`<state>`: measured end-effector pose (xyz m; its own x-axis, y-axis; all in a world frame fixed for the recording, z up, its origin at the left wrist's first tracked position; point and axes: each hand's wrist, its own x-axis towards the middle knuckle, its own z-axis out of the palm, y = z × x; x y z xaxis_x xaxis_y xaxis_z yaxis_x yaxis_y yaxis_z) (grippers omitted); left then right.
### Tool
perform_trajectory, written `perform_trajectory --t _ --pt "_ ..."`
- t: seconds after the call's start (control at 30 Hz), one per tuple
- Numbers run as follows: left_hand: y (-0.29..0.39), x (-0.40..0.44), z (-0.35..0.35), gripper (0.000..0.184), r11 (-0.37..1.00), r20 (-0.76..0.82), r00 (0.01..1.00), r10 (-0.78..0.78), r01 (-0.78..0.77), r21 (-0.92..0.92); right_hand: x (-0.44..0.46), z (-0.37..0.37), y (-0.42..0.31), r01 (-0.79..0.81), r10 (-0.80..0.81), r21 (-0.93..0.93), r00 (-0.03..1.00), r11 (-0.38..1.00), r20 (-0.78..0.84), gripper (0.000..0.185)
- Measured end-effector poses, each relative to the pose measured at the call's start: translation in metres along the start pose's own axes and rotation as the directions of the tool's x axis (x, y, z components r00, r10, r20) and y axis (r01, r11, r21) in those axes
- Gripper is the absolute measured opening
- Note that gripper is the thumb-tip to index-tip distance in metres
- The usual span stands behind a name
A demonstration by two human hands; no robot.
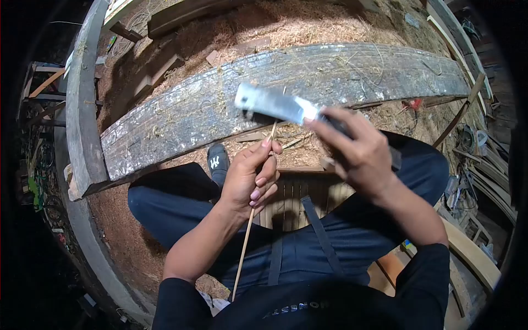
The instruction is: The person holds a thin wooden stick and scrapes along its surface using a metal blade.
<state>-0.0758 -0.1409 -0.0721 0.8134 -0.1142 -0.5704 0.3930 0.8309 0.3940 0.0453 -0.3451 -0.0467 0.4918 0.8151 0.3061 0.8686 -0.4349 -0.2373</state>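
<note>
My left hand (242, 179) is closed round a thin, pale wooden or bamboo stick (242, 258). Its lower end runs down towards my lap and its upper end rises past my fingertips. In my right hand (360, 151) is a broad-bladed knife (275, 105), gripped by its dark handle. The blade points left, smeared by motion, and crosses the view over the top of the stick. Whether the edge touches the stick I cannot tell.
A long weathered plank (176, 124) lies across in front of me, littered with shavings. A grey beam (82, 110) stands at the left. Wood shavings (324, 27) cover the ground, and curved wooden strips (473, 250) lie at the right. My shoe (218, 164) rests near the plank.
</note>
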Motion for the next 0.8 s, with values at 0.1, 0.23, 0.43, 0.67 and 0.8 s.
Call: perform_trajectory --t 0.1,0.23,0.43,0.67,0.8 --pt "0.002 -0.002 0.001 0.027 1.000 -0.003 1.000 -0.022 0.022 -0.007 0.001 -0.001 0.002 -0.032 0.031 -0.038 0.999 0.999 -0.017 0.050" --pt "0.000 0.000 -0.003 0.030 0.999 0.022 0.999 -0.023 0.024 -0.022 -0.002 0.002 0.000 -0.048 0.048 0.011 0.999 0.999 -0.015 0.052" --pt "0.002 0.000 -0.006 0.030 0.999 0.024 0.999 -0.037 0.038 -0.015 -0.001 0.000 -0.007 0.022 -0.022 0.082 1.000 0.996 0.004 0.054" --pt "0.002 -0.002 0.000 0.028 1.000 0.039 0.999 -0.009 0.009 -0.005 -0.001 0.001 -0.003 -0.030 0.030 0.066 0.999 0.997 -0.013 0.057" --pt "0.003 -0.002 -0.001 0.028 0.999 0.072 0.997 -0.019 0.022 -0.034 -0.003 -0.003 -0.007 -0.005 0.005 0.056 1.000 0.998 0.010 0.061"
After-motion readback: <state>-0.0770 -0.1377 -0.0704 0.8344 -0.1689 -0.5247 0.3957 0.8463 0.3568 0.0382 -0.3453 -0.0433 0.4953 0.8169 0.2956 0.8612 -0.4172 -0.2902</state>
